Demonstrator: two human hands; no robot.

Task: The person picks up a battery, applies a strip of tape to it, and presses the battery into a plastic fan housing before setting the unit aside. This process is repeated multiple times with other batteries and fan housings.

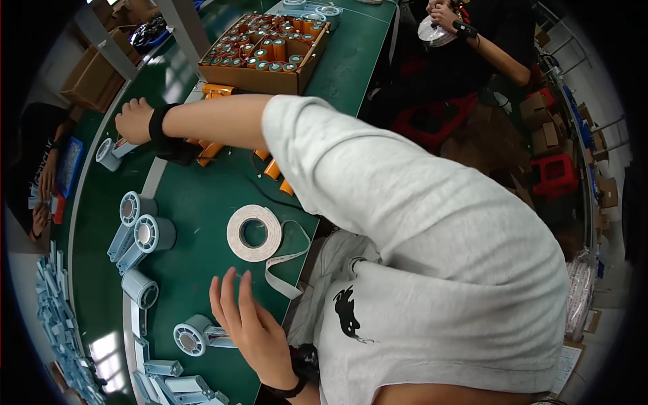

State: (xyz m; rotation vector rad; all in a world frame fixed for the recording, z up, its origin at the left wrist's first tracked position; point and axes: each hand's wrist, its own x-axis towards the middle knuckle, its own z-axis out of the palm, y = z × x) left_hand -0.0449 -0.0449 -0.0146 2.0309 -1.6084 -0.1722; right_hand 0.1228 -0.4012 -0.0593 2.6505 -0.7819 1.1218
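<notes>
Right grip stretched past the pale rail, left grip loosely open over the desk.
Bare green surface opens between the rail and the white tape roll, whose loose end trails toward the near edge, close to the grey shirt; a carton of orange cells crowds the far end. Beyond the rail, a pale-blue round-headed unit sits just beside the right grip, its slim stem running up to the fingers; whether they close on it, I cannot tell. The left grip's fingers are spread, near a second round-headed unit, its grey-centred, ribbed face showing.
</notes>
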